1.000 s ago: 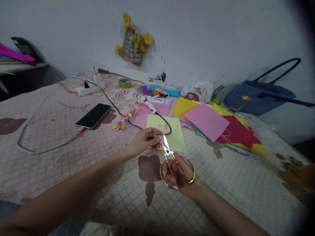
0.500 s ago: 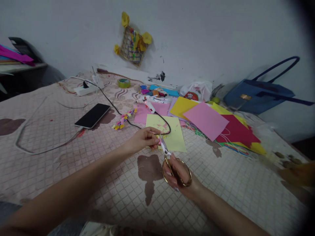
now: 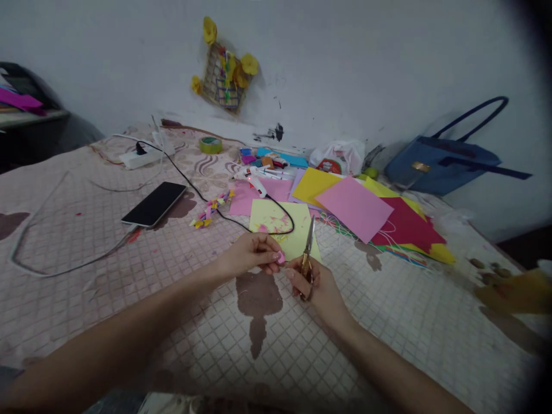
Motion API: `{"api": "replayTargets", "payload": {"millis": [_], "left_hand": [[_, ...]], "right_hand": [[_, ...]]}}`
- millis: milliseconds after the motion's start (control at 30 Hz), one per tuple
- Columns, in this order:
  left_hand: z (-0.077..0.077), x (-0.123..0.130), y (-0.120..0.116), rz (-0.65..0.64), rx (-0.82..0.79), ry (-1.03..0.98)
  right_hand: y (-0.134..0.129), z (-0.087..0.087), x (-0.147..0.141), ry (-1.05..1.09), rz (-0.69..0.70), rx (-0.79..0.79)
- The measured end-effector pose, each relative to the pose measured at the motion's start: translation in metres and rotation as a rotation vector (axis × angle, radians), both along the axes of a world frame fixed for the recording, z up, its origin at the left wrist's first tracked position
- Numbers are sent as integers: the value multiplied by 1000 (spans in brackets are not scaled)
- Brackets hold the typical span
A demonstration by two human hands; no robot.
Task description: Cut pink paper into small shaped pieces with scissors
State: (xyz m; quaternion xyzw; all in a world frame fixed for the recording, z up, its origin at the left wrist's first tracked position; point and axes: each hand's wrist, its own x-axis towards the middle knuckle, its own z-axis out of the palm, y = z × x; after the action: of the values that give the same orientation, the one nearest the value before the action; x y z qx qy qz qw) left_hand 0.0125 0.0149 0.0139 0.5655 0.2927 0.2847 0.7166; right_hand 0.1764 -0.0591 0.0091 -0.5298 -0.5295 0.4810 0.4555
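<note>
A small pink paper piece [image 3: 281, 257] is pinched between the thumb and fingers of my left hand [image 3: 256, 253]. My right hand [image 3: 317, 284] holds gold-handled scissors [image 3: 307, 256] against the palm, blades pointing up and away. Its thumb and forefinger come close to the pink piece; whether they touch it I cannot tell. Just beyond both hands lies a pale yellow sheet [image 3: 276, 217] strewn with tiny pink and yellow scraps. To its left is a strip of small colourful paper twists [image 3: 213, 209].
A white glue gun [image 3: 257, 184] with a black cord rests on pink paper. Coloured sheets [image 3: 356, 208] and white strings lie to the right, a blue handbag [image 3: 444, 164] behind them. At left are a phone [image 3: 155, 204], a power strip [image 3: 144, 156] and tape [image 3: 211, 144].
The scissors have left the pink piece and swung upright in my right hand, whose thumb and forefinger have moved toward my left fingertips. Both hands are slightly nearer me relative to the yellow sheet.
</note>
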Motion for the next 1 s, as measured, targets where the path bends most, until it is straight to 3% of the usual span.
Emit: {"api": "replayTargets", "payload": {"millis": [333,400,500,633,700,767,900,1000], "left_hand": [[-4,7,-12,-27,71,96],[-5,8,-9,23,122,122],[-7,9,-1,170,332,219],[-7,14,9,278,728,422],[-5,16,9,346,820,435],[-2,17,5,356,765,409],[1,18,-7,97,329,238],[-1,20,-13,87,117,112]], "right_hand": [[4,-1,0,-13,42,8],[5,0,1,7,27,-31],[6,0,3,65,-6,-61],[7,-2,6,128,-37,-56],[7,-3,6,157,-49,-61],[7,-3,7,197,-60,-66],[8,-5,6,243,-74,-63],[8,-7,6,231,-64,-63]]}}
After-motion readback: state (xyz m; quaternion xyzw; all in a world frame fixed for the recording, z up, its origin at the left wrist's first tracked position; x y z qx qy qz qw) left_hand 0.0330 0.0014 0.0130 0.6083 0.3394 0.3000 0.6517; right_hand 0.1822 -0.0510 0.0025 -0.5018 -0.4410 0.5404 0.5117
